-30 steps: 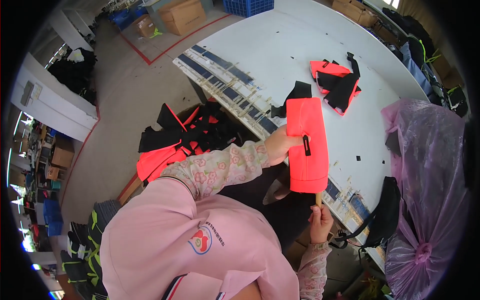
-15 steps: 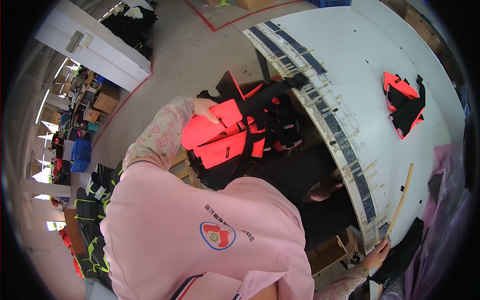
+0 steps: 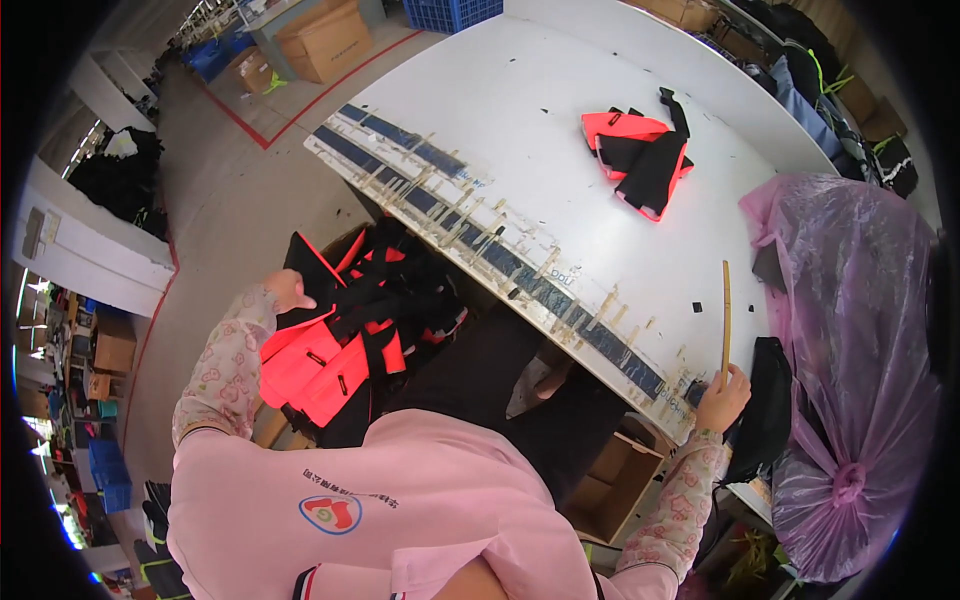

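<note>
Red-black vests (image 3: pixel 345 335), seemingly in a box (image 3: pixel 300 425)

A broad white counter (image 3: pixel 560 130) carries a folded red and black vest piece (image 3: pixel 640 155) near its far side. A thin wooden stick (image 3: pixel 726 310) lies by the near edge, which is lined with dark tape strips (image 3: pixel 500 255). Small black scraps (image 3: pixel 700 306) dot the surface.

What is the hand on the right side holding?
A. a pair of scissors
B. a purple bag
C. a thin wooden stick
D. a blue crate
C. The right hand grips the lower end of a thin wooden stick that lies up across the edge of the white table.
</note>
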A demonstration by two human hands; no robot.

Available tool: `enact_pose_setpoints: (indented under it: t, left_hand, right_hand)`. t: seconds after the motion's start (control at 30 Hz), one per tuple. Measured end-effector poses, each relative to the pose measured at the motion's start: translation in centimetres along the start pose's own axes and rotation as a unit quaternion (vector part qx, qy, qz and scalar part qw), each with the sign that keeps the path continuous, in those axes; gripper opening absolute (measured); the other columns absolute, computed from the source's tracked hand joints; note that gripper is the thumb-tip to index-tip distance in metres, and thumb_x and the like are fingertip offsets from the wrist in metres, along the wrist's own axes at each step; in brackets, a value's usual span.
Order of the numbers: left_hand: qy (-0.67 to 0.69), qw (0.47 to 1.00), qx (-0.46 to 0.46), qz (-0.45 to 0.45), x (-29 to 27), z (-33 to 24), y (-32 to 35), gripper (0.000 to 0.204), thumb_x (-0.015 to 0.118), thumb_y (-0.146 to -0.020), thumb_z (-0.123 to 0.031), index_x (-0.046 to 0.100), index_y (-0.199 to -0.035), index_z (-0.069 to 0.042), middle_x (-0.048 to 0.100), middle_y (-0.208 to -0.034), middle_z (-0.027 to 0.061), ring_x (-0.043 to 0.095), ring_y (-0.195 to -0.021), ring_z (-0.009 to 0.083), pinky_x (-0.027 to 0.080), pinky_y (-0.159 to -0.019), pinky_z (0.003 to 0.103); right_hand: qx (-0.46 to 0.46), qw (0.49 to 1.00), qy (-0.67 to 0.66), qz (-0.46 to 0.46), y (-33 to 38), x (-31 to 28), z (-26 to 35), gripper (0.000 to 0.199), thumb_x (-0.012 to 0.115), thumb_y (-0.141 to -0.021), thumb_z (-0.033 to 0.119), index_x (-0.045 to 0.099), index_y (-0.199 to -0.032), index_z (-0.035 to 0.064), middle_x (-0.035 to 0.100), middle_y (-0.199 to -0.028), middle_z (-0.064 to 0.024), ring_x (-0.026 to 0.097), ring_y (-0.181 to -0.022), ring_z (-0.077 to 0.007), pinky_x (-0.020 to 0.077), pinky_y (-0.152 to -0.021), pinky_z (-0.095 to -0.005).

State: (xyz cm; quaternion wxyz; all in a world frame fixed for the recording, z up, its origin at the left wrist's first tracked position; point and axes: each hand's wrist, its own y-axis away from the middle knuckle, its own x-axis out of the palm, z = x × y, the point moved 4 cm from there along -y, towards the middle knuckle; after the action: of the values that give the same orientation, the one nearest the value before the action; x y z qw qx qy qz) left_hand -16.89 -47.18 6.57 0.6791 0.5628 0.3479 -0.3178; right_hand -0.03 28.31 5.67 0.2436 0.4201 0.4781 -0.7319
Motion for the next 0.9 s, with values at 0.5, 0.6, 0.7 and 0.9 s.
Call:
enact_pose_setpoints:
  t: [0.5, 0.6, 0.7, 0.9]
  left_hand:
    - [0.444, 0.865, 0.234, 0.021, -8.3, -58.2, -9.6, 0.028, 0.069, -0.074, -0.023, 0.062, -0.089, 0.000, 0.064, -0.076, 0.0120, 0.064, -0.071, 0.0225, 0.050, -0.060, 0.035]
    - [0.473, 0.839, 0.231, -0.140, -8.6, -57.1, -12.9, 0.024, 0.068, -0.073, -0.020, 0.061, -0.083, 0.001, 0.065, -0.075, 0.0103, 0.063, -0.072, 0.0216, 0.048, -0.065, 0.034]
    - [0.532, 0.730, 0.419, -0.091, -10.2, -59.2, -6.0, 0.012, 0.064, -0.077, -0.009, 0.058, -0.084, -0.001, 0.057, -0.072, 0.0033, 0.055, -0.068, 0.0114, 0.045, -0.060, 0.026]
    - [0.457, 0.681, 0.573, -0.007, -8.9, -52.9, 5.5, 0.013, 0.059, -0.079, -0.003, 0.056, -0.091, 0.000, 0.055, -0.102, 0.0062, 0.054, -0.086, 0.0105, 0.049, -0.067, 0.025]
  right_hand:
    - [0.047, 0.992, -0.117, -0.030, 0.7, 3.7, 4.3, 0.029, 0.061, -0.079, 0.010, 0.053, -0.105, 0.0021, 0.050, -0.115, -0.0203, 0.044, -0.112, -0.0384, 0.0349, -0.095, -0.0467]
    - [0.032, 0.991, -0.131, -0.012, 0.3, 3.6, 5.9, 0.031, 0.062, -0.078, 0.013, 0.053, -0.106, 0.0027, 0.049, -0.116, -0.0195, 0.044, -0.113, -0.0378, 0.0345, -0.095, -0.0465]
    - [0.061, 0.990, -0.123, 0.002, 1.4, 3.1, 4.7, 0.033, 0.063, -0.078, 0.014, 0.052, -0.107, 0.0030, 0.049, -0.116, -0.0193, 0.044, -0.113, -0.0376, 0.0345, -0.095, -0.0462]
    - [0.016, 0.984, -0.176, -0.040, 0.8, 2.9, 5.1, 0.039, 0.063, -0.078, 0.011, 0.049, -0.114, 0.0031, 0.049, -0.116, -0.0204, 0.047, -0.109, -0.0375, 0.0376, -0.093, -0.0452]
